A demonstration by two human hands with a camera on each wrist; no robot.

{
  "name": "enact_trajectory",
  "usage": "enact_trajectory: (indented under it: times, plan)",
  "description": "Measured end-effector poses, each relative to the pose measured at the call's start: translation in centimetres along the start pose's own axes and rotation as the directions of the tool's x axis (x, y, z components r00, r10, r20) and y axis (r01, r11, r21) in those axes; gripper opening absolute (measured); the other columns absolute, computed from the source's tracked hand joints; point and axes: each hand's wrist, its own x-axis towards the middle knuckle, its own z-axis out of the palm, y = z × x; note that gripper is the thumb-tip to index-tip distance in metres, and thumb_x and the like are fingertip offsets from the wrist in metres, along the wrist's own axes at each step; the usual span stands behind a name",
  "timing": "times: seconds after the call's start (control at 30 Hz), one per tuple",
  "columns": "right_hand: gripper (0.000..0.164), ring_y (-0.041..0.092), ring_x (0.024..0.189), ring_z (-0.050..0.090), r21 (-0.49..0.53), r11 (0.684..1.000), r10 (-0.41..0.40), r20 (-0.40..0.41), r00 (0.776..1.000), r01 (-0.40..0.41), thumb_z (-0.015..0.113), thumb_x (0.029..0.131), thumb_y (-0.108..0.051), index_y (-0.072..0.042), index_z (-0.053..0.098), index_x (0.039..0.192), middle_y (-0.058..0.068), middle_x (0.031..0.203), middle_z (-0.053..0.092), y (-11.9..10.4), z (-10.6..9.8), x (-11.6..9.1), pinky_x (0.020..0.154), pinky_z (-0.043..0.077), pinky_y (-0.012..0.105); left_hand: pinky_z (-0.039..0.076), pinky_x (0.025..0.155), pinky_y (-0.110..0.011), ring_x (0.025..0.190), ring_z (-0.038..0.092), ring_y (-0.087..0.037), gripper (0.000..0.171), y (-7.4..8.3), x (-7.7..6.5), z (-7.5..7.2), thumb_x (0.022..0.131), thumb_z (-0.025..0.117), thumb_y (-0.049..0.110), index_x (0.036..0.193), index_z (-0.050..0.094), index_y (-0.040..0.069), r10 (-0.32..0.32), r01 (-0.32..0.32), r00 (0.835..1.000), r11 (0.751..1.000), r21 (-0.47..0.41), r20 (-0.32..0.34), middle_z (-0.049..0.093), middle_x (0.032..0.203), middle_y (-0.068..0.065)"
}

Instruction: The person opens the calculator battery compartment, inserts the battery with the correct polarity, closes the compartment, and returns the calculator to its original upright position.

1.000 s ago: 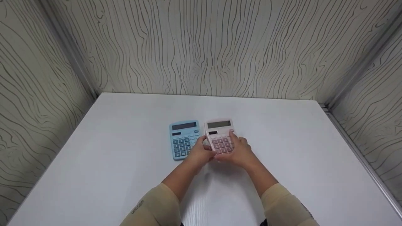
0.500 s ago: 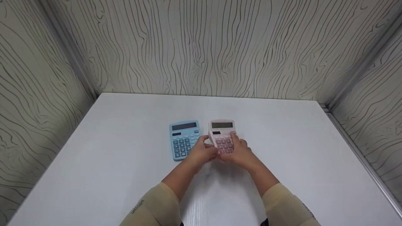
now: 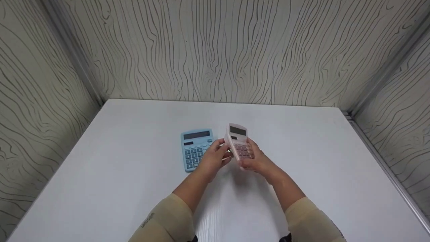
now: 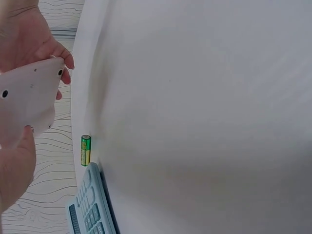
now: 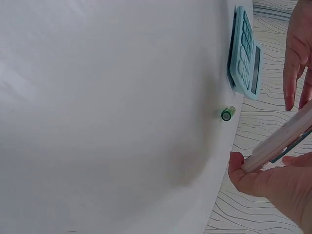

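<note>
My right hand point(image 3: 262, 163) grips a pale pink calculator point(image 3: 239, 137) by its right side and lower end, raised off the table and tilted. Its screen and keys show in the head view; in the left wrist view its plain back point(image 4: 29, 95) with round dark feet faces the camera. At its left edge is my left hand point(image 3: 211, 158); the right wrist view shows this hand's fingers point(image 5: 291, 78) extended, a fingertip at or close to the casing. On the table below lies a green and yellow battery point(image 4: 86, 150), mostly hidden by the fingers in the head view.
A blue calculator point(image 3: 196, 151) lies face up on the white table point(image 3: 117, 168), just left of my left hand, which covers its lower right corner. Wood-grain patterned panels point(image 3: 208, 50) rise behind the table and at both sides.
The pink calculator has been raised and turned, so its left side edge now shows. My right hand moved slightly right with it; the left-hand fingers loosened, and the battery came into sight.
</note>
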Motion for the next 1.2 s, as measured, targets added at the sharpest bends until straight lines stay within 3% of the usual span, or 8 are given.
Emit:
enact_trajectory:
  times: [0.13, 0.3, 0.43, 0.67, 0.83, 1.03, 1.2]
  plan:
    - [0.095, 0.028, 0.110, 0.041, 0.024, 1.000, -0.021, 0.067, 0.998, 0.020, 0.068, 0.069, -0.032, -0.028, 0.011, 0.146, 0.014, 0.138, 0.030, -0.3, -0.1, -0.4, 0.082, 0.040, 0.036, 0.046, 0.088, -0.029, 0.107, 0.057, -0.015, 0.037, 0.0, 0.1, -0.3, 0.093, 0.048, 0.039, 0.127, 0.048, 0.024, 0.018, -0.018, 1.000, 1.000, -0.016, 0.007, 0.057, 0.119, 0.001]
    - [0.087, 0.030, 0.112, 0.038, 0.062, 0.997, -0.047, 0.163, 0.985, 0.038, 0.063, 0.074, -0.034, -0.030, 0.013, 0.145, 0.014, 0.139, 0.027, -0.4, -0.3, -0.8, 0.081, 0.037, 0.039, 0.044, 0.091, -0.034, 0.115, 0.053, -0.020, 0.064, -0.2, 0.2, -0.7, 0.082, 0.050, 0.060, 0.134, 0.039, 0.024, 0.009, -0.010, 0.999, 1.000, 0.021, 0.051, 0.053, 0.126, -0.002]
    - [0.083, 0.036, 0.120, 0.030, 0.133, 0.989, -0.103, 0.284, 0.953, 0.067, 0.057, 0.075, -0.031, -0.029, 0.014, 0.145, 0.014, 0.142, 0.020, -0.4, -0.5, -1.0, 0.083, 0.035, 0.041, 0.041, 0.094, -0.040, 0.121, 0.047, -0.025, 0.080, -0.6, 0.1, -0.8, 0.076, 0.044, 0.072, 0.136, 0.035, 0.021, -0.012, 0.005, 0.991, 0.999, 0.047, 0.134, 0.050, 0.128, -0.006]
    - [0.081, 0.039, 0.119, 0.028, 0.221, 0.971, -0.173, 0.408, 0.896, 0.087, 0.053, 0.075, -0.034, -0.029, 0.013, 0.145, 0.017, 0.144, 0.016, -0.3, -0.7, -1.0, 0.091, 0.034, 0.048, 0.039, 0.096, -0.044, 0.119, 0.048, -0.022, 0.076, -0.7, -0.3, -0.4, 0.077, 0.043, 0.073, 0.132, 0.036, 0.021, 0.014, -0.008, 0.980, 0.999, -0.034, 0.200, 0.048, 0.126, -0.007]
    - [0.083, 0.040, 0.120, 0.025, 0.272, 0.957, -0.213, 0.434, 0.876, 0.098, 0.053, 0.074, -0.033, -0.027, 0.011, 0.145, 0.015, 0.146, 0.013, -0.1, -0.5, -1.0, 0.096, 0.032, 0.050, 0.037, 0.096, -0.049, 0.121, 0.045, -0.030, 0.078, -0.6, -0.2, 0.2, 0.077, 0.045, 0.072, 0.136, 0.026, 0.025, 0.036, -0.019, 0.984, 0.995, -0.096, 0.176, 0.040, 0.132, -0.010]
    - [0.077, 0.036, 0.130, 0.021, 0.256, 0.955, -0.252, 0.425, 0.869, 0.151, 0.054, 0.079, -0.032, -0.024, 0.014, 0.145, 0.014, 0.148, 0.014, -0.1, -0.4, -0.9, 0.104, 0.022, 0.053, 0.039, 0.092, -0.052, 0.119, 0.045, -0.039, 0.088, -0.5, 0.2, 0.6, 0.076, 0.051, 0.068, 0.144, 0.010, 0.031, -0.009, 0.018, 0.997, 0.992, -0.127, 0.072, 0.031, 0.141, -0.017]
    - [0.070, 0.031, 0.130, 0.028, 0.170, 0.958, -0.278, 0.358, 0.891, 0.231, 0.056, 0.082, -0.029, -0.024, 0.022, 0.144, 0.012, 0.146, 0.025, -0.4, -0.3, -0.7, 0.103, 0.026, 0.052, 0.043, 0.088, -0.051, 0.120, 0.043, -0.040, 0.095, -0.4, 0.1, 0.5, 0.072, 0.055, 0.069, 0.144, 0.008, 0.031, -0.058, 0.058, 0.998, 0.996, -0.066, -0.003, 0.026, 0.144, -0.017]
